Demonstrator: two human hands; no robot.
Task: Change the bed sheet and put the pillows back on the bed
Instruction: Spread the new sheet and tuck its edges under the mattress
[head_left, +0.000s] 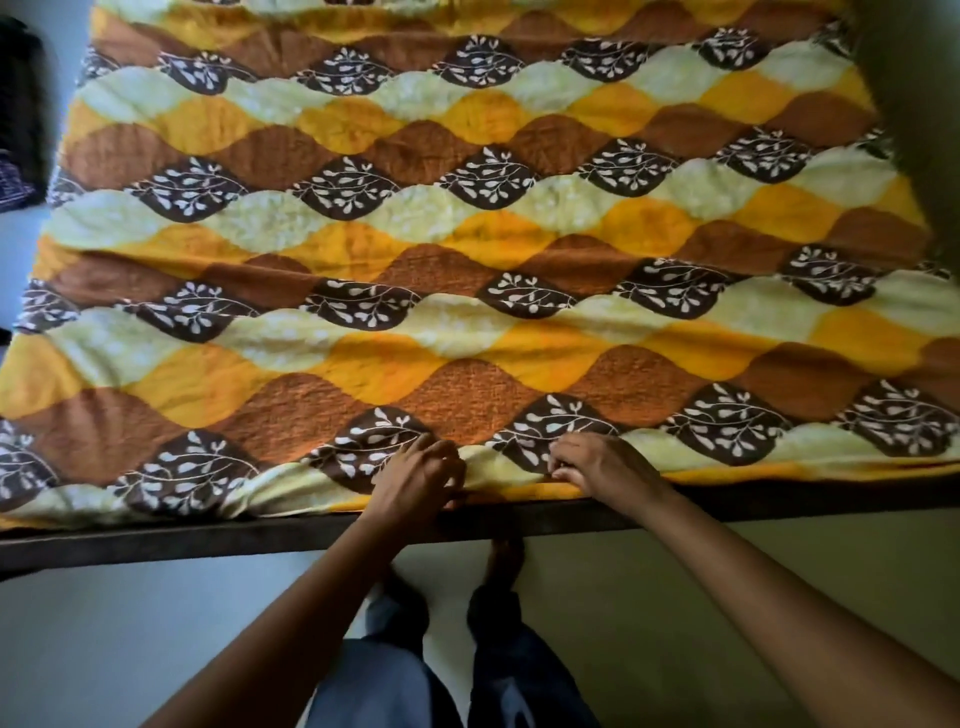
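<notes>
A: Where is the bed sheet (467, 234) at this moment?

B: It lies spread over the whole bed, with a pattern of yellow, orange and brown. Its near edge reaches the dark bed frame (208, 535), and both hands work there. The left hand (421, 480) has its fingers curled on a bunched fold of the edge. The right hand (602, 467), near it, pinches the same edge. So each grip is clamped on the cloth, not apart.

A: What could go wrong from here?

B: I think of three things. If the hands pull too hard toward the person, the far side may slide or come loose. I cannot see how that side is held. Around the left hand the cloth is gathered, and if it is tucked like that, a lump can stay along the edge. Long wrinkles also cross the middle, and a pull at one place only may deepen them.

A: And the pillows?

B: I see none, so I judge that this step is not yet done.

A: Are there any containers?

B: None that I can see. At the left edge there are blurred dark things (21, 104), and I cannot tell what they are. Below the frame are only the floor (156, 623) and the person's feet (504, 556).
</notes>
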